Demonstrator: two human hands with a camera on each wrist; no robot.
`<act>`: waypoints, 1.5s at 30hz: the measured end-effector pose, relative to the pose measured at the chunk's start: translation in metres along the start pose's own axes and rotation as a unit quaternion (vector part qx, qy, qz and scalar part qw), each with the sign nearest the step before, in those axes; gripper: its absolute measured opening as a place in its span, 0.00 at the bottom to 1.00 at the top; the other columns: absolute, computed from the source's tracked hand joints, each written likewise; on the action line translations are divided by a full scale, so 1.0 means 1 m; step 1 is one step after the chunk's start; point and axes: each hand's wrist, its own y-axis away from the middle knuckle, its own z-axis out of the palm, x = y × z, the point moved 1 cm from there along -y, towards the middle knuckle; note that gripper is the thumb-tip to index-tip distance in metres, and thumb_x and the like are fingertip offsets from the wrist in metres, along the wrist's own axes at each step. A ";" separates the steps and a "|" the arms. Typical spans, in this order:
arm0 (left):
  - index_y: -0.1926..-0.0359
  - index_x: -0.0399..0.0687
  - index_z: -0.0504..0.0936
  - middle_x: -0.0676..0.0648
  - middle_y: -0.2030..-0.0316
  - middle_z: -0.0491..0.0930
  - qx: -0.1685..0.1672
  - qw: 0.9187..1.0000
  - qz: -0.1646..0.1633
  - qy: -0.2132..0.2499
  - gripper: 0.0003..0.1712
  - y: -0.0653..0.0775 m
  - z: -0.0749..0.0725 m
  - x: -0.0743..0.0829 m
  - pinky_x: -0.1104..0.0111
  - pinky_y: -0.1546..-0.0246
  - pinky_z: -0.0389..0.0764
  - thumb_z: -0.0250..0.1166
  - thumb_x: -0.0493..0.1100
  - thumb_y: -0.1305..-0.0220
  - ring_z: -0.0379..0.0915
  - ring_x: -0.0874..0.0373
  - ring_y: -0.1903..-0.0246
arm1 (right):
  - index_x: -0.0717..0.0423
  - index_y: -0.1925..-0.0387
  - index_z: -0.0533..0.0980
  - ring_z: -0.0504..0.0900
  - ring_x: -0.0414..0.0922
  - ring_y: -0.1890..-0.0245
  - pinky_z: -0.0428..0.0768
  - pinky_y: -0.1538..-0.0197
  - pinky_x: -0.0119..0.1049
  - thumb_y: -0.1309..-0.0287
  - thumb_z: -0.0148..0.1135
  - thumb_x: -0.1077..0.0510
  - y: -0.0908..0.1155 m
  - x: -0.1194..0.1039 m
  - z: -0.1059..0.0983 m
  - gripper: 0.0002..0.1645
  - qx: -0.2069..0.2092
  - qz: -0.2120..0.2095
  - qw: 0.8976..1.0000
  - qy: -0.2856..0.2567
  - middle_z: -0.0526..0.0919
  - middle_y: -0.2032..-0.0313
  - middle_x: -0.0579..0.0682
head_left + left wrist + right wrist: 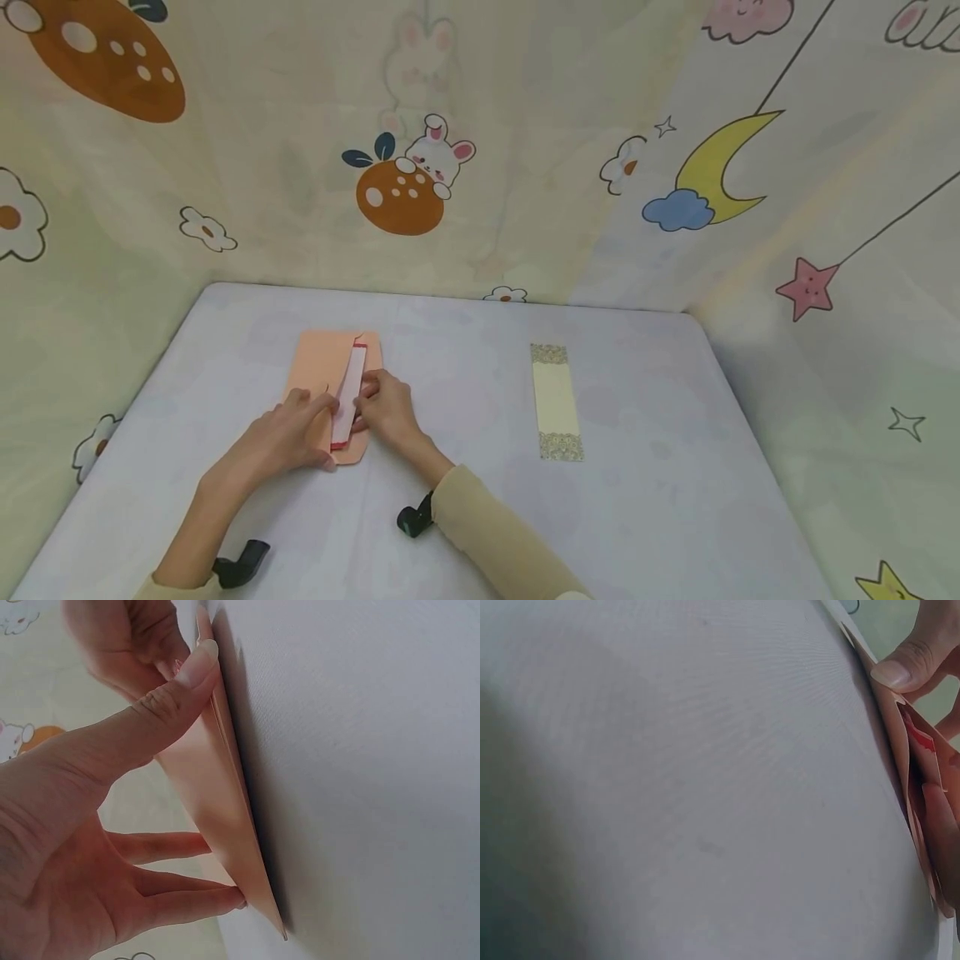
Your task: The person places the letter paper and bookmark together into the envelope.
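A peach paper envelope (313, 357) lies on the left part of the table, its long opening facing right. A narrow pinkish-white card (350, 392) with red ends shows in that opening, partly covered by the envelope's paper. My left hand (281, 437) spreads over the envelope, thumb (198, 666) on its near edge and the other fingers straight against its face. My right hand (390, 408) is at the opening, fingers bent, pinching the card's right edge. In the right wrist view, a finger (939, 817) reaches into the opening beside the card's red end (921, 736).
A cream paper strip (557, 400) with patterned gold-grey ends lies flat right of the middle. The white table (660, 500) is bounded by printed cloth walls (510, 192) at the back and sides. A dark wrist strap part (415, 518) sits at each wrist.
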 end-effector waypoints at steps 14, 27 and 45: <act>0.44 0.53 0.76 0.33 0.51 0.71 -0.008 1.000 -0.007 0.003 0.45 0.000 -0.001 0.002 0.55 0.71 0.76 0.87 0.55 0.65 0.71 0.45 0.69 | 0.69 0.39 0.74 0.87 0.46 0.78 0.83 0.76 0.35 0.38 0.63 0.75 -0.001 -0.002 0.007 0.25 -0.004 -0.013 1.000 0.008 0.83 0.68 0.55; 0.45 0.53 0.77 0.30 0.48 0.71 -0.001 1.000 0.002 0.008 0.44 0.001 -0.002 -0.001 0.48 0.69 0.78 0.87 0.57 0.65 0.75 0.40 0.67 | 0.68 0.41 0.75 0.86 0.45 0.80 0.83 0.77 0.34 0.38 0.62 0.76 -0.005 -0.001 0.012 0.24 0.001 -0.015 1.000 0.013 0.81 0.72 0.48; 0.42 0.51 0.76 0.26 0.44 0.70 -0.006 1.000 0.001 0.008 0.46 0.002 -0.003 0.001 0.43 0.66 0.80 0.86 0.56 0.62 0.77 0.33 0.62 | 0.68 0.39 0.75 0.84 0.44 0.84 0.82 0.78 0.34 0.38 0.62 0.76 -0.003 -0.001 0.015 0.25 -0.002 -0.028 0.999 0.018 0.82 0.72 0.50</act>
